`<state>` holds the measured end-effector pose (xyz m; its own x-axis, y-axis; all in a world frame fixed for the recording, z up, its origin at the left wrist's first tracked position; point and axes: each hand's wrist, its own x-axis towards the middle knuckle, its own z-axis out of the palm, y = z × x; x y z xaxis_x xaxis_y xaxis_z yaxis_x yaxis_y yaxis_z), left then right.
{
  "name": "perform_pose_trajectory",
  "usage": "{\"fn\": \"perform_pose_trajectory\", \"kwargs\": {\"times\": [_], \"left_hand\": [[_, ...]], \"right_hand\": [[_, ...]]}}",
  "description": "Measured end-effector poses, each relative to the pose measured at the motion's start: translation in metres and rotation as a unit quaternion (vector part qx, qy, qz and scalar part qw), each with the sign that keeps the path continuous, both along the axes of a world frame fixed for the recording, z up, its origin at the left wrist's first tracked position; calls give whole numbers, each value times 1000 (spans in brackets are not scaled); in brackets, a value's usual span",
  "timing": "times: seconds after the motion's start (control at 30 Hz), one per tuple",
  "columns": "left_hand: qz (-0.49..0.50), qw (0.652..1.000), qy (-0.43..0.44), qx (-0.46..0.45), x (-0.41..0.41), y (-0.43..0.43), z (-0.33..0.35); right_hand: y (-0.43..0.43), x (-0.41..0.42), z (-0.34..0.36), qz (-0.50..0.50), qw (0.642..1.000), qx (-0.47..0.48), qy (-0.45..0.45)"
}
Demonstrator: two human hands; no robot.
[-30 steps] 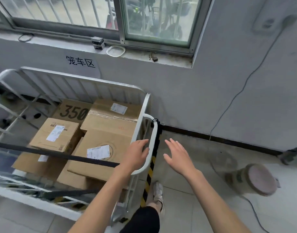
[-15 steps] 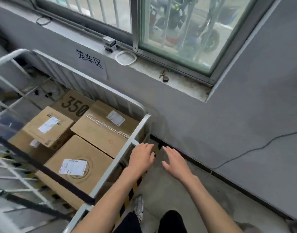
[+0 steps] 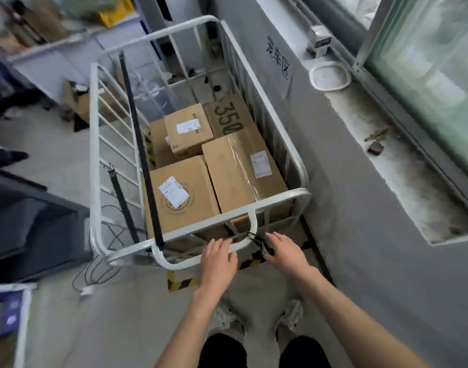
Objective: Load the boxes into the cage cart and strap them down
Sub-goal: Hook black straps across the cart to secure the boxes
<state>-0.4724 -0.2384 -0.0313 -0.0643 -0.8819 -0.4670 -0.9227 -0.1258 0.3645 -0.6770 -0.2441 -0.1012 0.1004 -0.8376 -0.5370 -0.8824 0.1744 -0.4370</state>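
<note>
Several cardboard boxes (image 3: 179,195) sit packed at the near end of the white cage cart (image 3: 280,196). Their long sides run with the cart's long axis, which points away from the person and slightly leftward, alongside the grey wall (image 3: 360,235). A black strap (image 3: 141,144) runs lengthwise along the cart's left side, from near rail to far rail. The left hand (image 3: 218,258) lays relaxed, straight fingers on the cart's looped handle (image 3: 185,264). The right hand (image 3: 283,252), fingers released and spread, touches a black cord (image 3: 256,239) just beside that handle.
</note>
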Motion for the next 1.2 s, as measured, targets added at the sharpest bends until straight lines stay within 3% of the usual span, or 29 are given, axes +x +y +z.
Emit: {"fn": "perform_pose_trajectory", "kwargs": {"times": [0.23,0.5,0.73,1.0,1.1,1.2], "left_hand": [[102,994,31,2,-6,66,-14],[176,982,70,3,7,120,-13],[168,979,117,7,4,131,-7],[100,968,226,-45,-22,114,56],[99,952,265,-118,-15,125,84],[76,935,304,-167,-2,145,109]], "right_hand": [[-16,14,-25,3,998,53,-35],[-7,40,-33,-123,991,-46,2],[29,32,28,-113,982,-144,34],[108,75,134,-107,964,-244,5],[134,83,167,-141,947,-285,-52],[154,85,187,-160,925,-278,-203]]}}
